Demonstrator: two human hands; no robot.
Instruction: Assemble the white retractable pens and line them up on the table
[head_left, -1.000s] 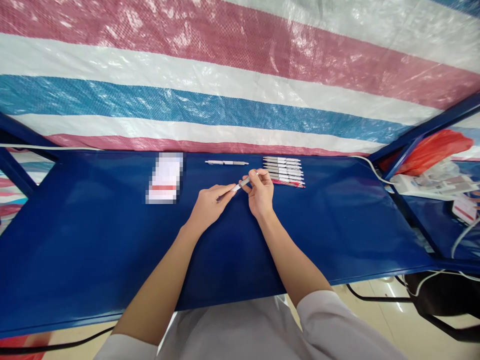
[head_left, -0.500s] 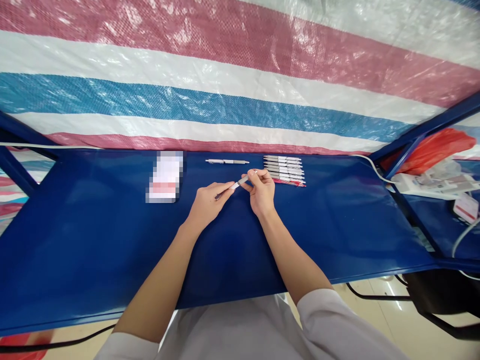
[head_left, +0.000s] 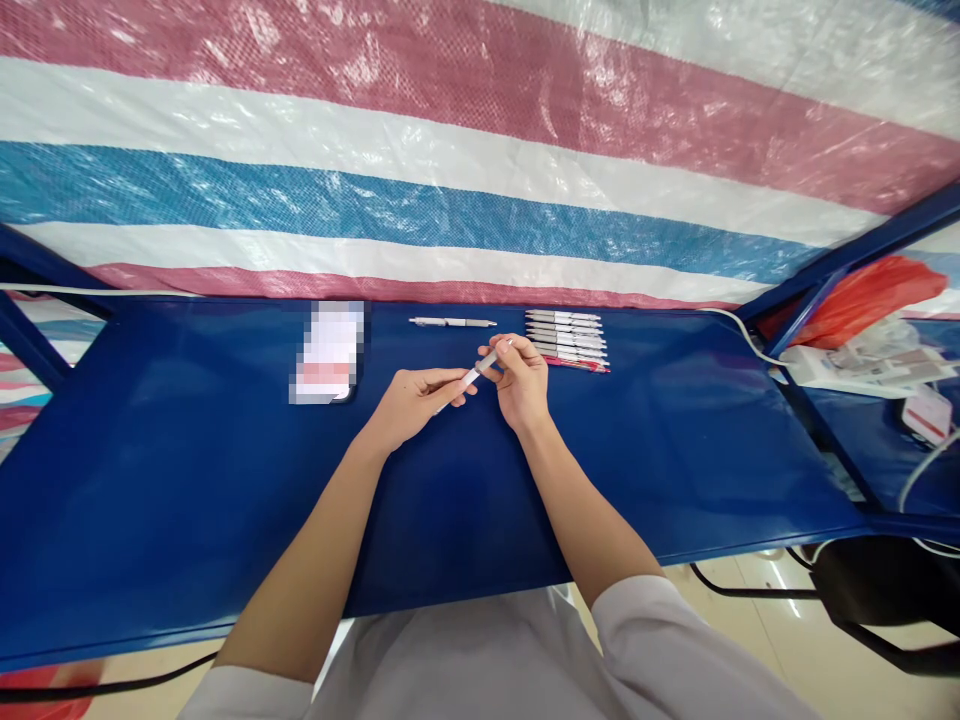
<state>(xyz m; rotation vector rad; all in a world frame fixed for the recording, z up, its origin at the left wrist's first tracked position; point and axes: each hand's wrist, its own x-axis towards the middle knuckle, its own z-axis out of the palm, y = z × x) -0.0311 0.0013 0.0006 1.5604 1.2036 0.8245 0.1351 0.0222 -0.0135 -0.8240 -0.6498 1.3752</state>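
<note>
Between my two hands a white and grey pen (head_left: 472,376) is held at a slant above the blue table, its grey end up to the right. My left hand (head_left: 415,402) is closed on the lower white part, thumb and fingers pinching it. My right hand (head_left: 523,385) grips the upper grey end with thumb and fingertips, hiding part of it. Behind the hands one white and grey pen (head_left: 453,322) lies flat by itself. To the right of it, partly behind my right hand, is a row of several white pens (head_left: 564,330), with a red pen (head_left: 589,366) at the near side.
A blurred-out phone (head_left: 327,352) lies on the blue table (head_left: 675,450), left of my hands. A striped plastic sheet (head_left: 420,205) hangs behind the table. On the right stand a blue frame bar, a red plastic bag (head_left: 877,300) and a white cable.
My left hand has shifted slightly along the pen, and more of its white part shows now. My right hand stays almost in place on the grey end.
</note>
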